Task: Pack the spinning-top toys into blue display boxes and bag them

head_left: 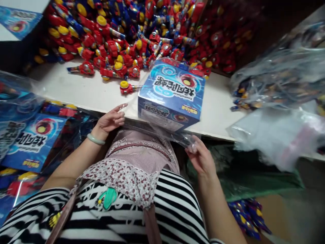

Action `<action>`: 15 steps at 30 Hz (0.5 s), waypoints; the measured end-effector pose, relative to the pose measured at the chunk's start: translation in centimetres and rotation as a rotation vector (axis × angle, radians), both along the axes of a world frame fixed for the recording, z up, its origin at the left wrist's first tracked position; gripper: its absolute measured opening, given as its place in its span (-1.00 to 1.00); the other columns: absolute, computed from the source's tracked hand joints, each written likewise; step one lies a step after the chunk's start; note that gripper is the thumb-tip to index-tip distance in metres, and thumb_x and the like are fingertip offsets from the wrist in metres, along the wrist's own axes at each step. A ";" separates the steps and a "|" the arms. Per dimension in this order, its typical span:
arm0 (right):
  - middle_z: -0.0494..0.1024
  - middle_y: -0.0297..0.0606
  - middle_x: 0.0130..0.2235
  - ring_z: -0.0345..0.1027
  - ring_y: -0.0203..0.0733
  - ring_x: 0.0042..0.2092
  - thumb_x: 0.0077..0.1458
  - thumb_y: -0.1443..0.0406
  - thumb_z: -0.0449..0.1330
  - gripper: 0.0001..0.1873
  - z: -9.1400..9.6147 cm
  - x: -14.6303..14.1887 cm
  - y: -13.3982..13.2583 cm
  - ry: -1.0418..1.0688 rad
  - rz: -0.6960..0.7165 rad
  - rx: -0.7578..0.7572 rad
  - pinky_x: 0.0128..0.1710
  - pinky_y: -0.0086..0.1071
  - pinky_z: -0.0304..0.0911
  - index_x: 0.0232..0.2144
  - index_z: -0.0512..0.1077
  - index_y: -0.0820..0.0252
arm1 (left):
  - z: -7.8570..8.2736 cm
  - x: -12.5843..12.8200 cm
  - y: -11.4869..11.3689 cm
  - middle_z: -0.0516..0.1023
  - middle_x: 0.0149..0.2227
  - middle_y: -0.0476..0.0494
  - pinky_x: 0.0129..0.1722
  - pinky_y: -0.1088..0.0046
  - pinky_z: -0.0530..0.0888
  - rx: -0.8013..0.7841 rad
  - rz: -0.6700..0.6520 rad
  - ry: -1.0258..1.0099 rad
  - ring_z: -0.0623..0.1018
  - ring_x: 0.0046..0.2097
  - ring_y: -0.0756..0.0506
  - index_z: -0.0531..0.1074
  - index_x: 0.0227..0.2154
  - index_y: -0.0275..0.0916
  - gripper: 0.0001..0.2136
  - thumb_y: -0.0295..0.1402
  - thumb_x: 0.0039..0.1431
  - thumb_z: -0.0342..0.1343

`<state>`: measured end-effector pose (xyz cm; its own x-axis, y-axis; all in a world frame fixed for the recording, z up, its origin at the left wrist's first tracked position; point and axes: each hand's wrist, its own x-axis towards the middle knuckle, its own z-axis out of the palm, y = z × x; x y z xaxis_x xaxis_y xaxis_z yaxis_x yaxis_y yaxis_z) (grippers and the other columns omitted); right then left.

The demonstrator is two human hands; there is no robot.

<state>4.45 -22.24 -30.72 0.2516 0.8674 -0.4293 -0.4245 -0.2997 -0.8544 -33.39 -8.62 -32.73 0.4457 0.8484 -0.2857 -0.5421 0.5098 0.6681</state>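
Note:
A blue printed box (pixel 170 95) sits at the table's front edge, its lettering upside down to me. Clear thin plastic, seemingly a bag (pixel 175 135), lies around the box and stretches below its near side. My right hand (pixel 201 156) is closed on the plastic's right end, below the box's near right corner. To the left of the box, my left hand (pixel 111 118) pinches the plastic's other side, thumb and forefinger together. Close beyond the left hand lies a red toy with a yellow knob (pixel 125 87). How far the plastic covers the box is hard to make out.
A large heap of red, blue and yellow toys (pixel 111 47) covers the back of the white table (pixel 101 93). Bagged blue boxes (pixel 35 142) stand at the left. Plastic bags (pixel 276 132) hang over the right edge, above a green sack (pixel 254 179).

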 end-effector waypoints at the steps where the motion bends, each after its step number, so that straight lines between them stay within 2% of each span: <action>1: 0.29 -0.54 -0.59 0.14 -0.44 -0.52 -0.13 0.16 0.49 -0.60 -0.1 -0.2 -0.3 -0.074 -0.076 0.043 -0.42 -0.48 0.30 -0.20 0.54 0.06 | -0.1 0.0 0.0 0.22 -0.58 0.16 -0.58 0.66 0.16 0.004 -0.002 0.005 0.22 -0.62 0.16 0.51 0.00 -0.21 -0.50 -0.60 -0.07 0.32; 4: 0.37 -0.52 -0.56 0.16 -0.45 -0.52 -0.04 0.15 0.43 -0.61 -0.2 -0.6 -1.1 -0.264 -0.247 0.146 -0.47 -0.53 0.18 -0.14 0.52 0.07 | -0.1 0.1 0.1 0.24 -0.57 0.14 -0.61 0.69 0.12 0.019 -0.012 0.007 0.21 -0.62 0.16 0.51 0.01 -0.21 -0.48 -0.60 -0.09 0.30; 6: 0.35 -0.54 -0.58 0.11 -0.47 -0.56 -0.01 0.17 0.41 -0.60 0.0 -0.8 -1.5 -0.261 -0.264 0.164 -0.51 -0.53 0.13 -0.09 0.50 0.04 | 0.0 0.1 0.2 0.22 -0.58 0.15 -0.63 0.69 0.10 0.022 -0.009 0.001 0.19 -0.63 0.16 0.52 0.00 -0.22 -0.49 -0.61 -0.10 0.30; 10: 0.21 -0.60 -0.58 -0.09 -0.50 -0.62 0.04 0.17 0.39 -0.65 0.5 -1.1 -2.0 -0.110 -0.216 0.151 -0.57 -0.54 0.01 -0.11 0.47 -0.04 | -0.1 0.1 0.2 0.22 -0.59 0.15 -0.63 0.69 0.08 0.018 -0.009 0.010 0.18 -0.63 0.16 0.52 -0.01 -0.19 -0.50 -0.62 -0.09 0.28; 12: 0.13 -0.60 -0.57 -0.18 -0.51 -0.63 0.09 0.10 0.37 -0.67 0.7 -1.1 -2.2 -0.058 -0.176 0.157 -0.59 -0.54 -0.05 -0.09 0.47 -0.07 | -0.2 0.1 0.2 0.22 -0.58 0.15 -0.63 0.69 0.09 0.017 -0.003 0.021 0.19 -0.63 0.17 0.50 0.01 -0.18 -0.51 -0.61 -0.05 0.28; 15: 0.09 -0.59 -0.56 -0.17 -0.48 -0.61 0.00 -0.13 0.37 -0.44 1.0 -0.8 -2.3 0.012 -0.045 0.146 -0.58 -0.50 -0.01 -0.02 0.46 -0.08 | -0.4 0.0 0.3 0.20 -0.58 0.17 -0.62 0.67 0.11 0.027 -0.001 0.022 0.19 -0.63 0.16 0.49 0.02 -0.17 -0.51 -0.54 -0.03 0.34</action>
<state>3.64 -24.58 -29.68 0.2869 0.9091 -0.3022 -0.4449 -0.1529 -0.8824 -33.36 -8.32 -33.08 0.4401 0.8556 -0.2726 -0.5271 0.4919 0.6930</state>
